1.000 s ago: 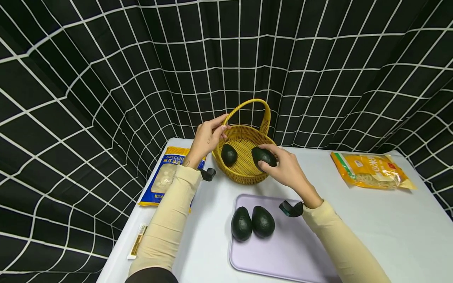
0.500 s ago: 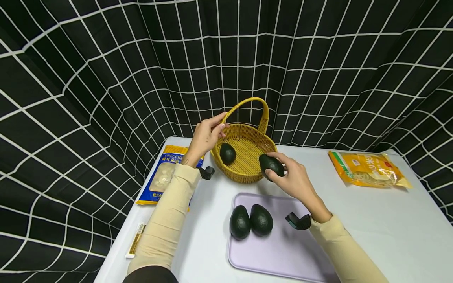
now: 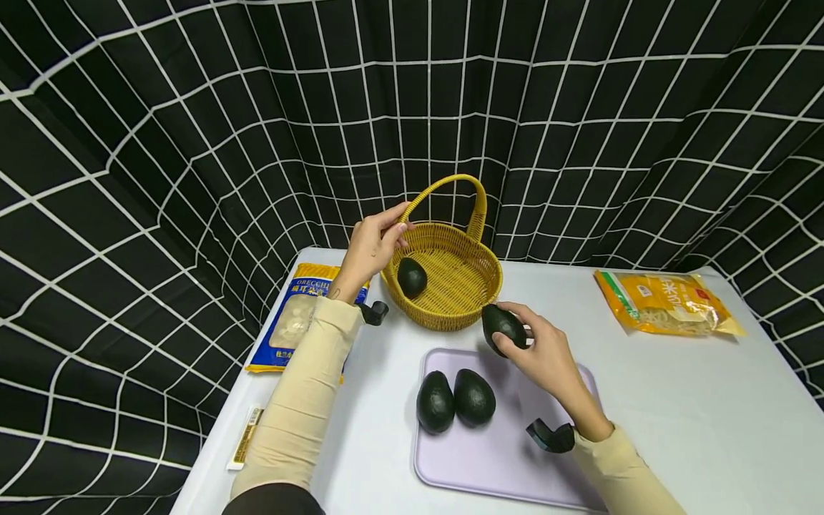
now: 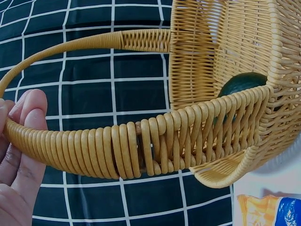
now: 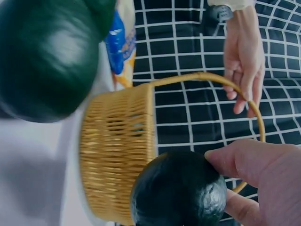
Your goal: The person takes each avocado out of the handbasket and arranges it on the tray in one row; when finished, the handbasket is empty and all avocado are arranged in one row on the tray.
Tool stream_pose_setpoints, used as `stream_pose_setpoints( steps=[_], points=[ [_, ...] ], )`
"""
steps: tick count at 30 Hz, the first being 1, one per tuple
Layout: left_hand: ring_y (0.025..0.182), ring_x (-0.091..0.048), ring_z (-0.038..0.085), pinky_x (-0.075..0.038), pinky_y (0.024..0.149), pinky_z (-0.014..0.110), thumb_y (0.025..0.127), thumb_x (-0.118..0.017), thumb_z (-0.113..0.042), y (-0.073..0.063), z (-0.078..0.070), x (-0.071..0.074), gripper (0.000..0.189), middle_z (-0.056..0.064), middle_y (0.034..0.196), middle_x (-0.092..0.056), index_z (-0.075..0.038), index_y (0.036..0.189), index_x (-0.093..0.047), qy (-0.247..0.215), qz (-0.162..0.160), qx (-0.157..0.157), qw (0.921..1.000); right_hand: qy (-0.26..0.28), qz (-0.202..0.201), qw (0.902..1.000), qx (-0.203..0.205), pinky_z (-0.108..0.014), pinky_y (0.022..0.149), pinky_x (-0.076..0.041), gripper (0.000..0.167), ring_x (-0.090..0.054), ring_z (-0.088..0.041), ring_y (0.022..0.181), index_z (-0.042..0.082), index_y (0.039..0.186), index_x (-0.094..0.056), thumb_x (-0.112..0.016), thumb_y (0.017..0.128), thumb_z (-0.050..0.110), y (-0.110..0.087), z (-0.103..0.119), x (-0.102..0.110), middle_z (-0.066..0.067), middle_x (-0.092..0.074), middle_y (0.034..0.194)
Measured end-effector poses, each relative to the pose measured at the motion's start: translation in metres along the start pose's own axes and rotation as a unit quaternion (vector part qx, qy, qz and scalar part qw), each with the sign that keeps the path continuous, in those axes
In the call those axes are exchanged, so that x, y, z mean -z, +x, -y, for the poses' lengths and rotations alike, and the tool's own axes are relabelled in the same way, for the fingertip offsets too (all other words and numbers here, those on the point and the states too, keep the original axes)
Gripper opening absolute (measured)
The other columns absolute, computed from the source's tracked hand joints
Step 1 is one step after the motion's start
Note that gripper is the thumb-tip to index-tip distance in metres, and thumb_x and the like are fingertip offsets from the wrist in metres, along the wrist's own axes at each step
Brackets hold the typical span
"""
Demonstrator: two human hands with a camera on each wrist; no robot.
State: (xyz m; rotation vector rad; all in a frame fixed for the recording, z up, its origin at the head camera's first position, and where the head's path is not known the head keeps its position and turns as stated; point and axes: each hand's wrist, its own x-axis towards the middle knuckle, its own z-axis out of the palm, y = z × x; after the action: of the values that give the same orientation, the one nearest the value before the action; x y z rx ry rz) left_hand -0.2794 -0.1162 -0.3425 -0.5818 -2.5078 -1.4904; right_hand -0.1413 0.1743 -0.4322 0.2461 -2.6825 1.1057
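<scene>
White table with basket, lilac board, two food packets.

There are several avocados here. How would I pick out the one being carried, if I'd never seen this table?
Start at the yellow wicker basket at the back of the white table, then look just in front of its right rim. There the right hand grips a dark avocado above the far edge of the lilac board. It alone is held: two lie on the board, one in the basket.
</scene>
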Motion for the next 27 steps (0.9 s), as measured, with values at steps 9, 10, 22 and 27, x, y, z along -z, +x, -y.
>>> stream_pose_setpoints(
  steps=[9,10,22,27],
  points=[
    [0.082,-0.07,0.019,-0.061,0.077,0.028,0.107,-0.05,-0.012,0.0,0.0,0.0,0.043,0.013,0.114,-0.074,-0.018,0.149,-0.053,0.005,-0.001,0.003,1.0,-0.001,-0.007,0.9995,-0.031,-0.048,0.073,-0.056,0.048,-0.074,-0.037,0.089,0.02,0.135,-0.062,-0.076,0.09,0.027,-0.027,-0.013,-0.006,-0.015,-0.071,0.105],
    [0.082,-0.07,0.019,-0.061,0.077,0.028,0.107,-0.05,-0.012,0.0,0.0,0.0,0.043,0.014,0.114,-0.074,-0.018,0.149,-0.052,0.004,-0.002,0.003,1.0,-0.001,-0.009,0.9994,-0.032,-0.05,0.074,-0.057,0.048,-0.074,-0.038,0.089,0.02,0.135,-0.062,-0.076,0.09,0.027,-0.028,-0.014,-0.007,-0.015,-0.071,0.104],
    [0.082,-0.07,0.023,-0.061,0.085,0.045,0.107,-0.05,-0.011,0.002,0.001,0.0,0.042,0.018,0.115,-0.073,-0.015,0.149,-0.053,-0.011,-0.003,0.003,0.9999,-0.011,-0.023,0.9986,-0.045,-0.049,0.071,-0.057,0.047,-0.074,-0.038,0.084,0.017,0.132,-0.064,-0.077,0.088,0.026,-0.044,-0.017,-0.013,-0.017,-0.072,0.098],
    [0.082,-0.07,0.02,-0.061,0.08,0.033,0.107,-0.05,-0.011,0.001,0.001,0.0,0.042,0.013,0.113,-0.074,-0.015,0.149,-0.053,0.001,-0.001,0.004,1.0,-0.013,-0.025,0.9978,-0.059,-0.049,0.071,-0.056,0.048,-0.073,-0.037,0.083,0.017,0.134,-0.063,-0.076,0.089,0.028,-0.05,-0.017,-0.015,-0.019,-0.073,0.1]
  ],
)
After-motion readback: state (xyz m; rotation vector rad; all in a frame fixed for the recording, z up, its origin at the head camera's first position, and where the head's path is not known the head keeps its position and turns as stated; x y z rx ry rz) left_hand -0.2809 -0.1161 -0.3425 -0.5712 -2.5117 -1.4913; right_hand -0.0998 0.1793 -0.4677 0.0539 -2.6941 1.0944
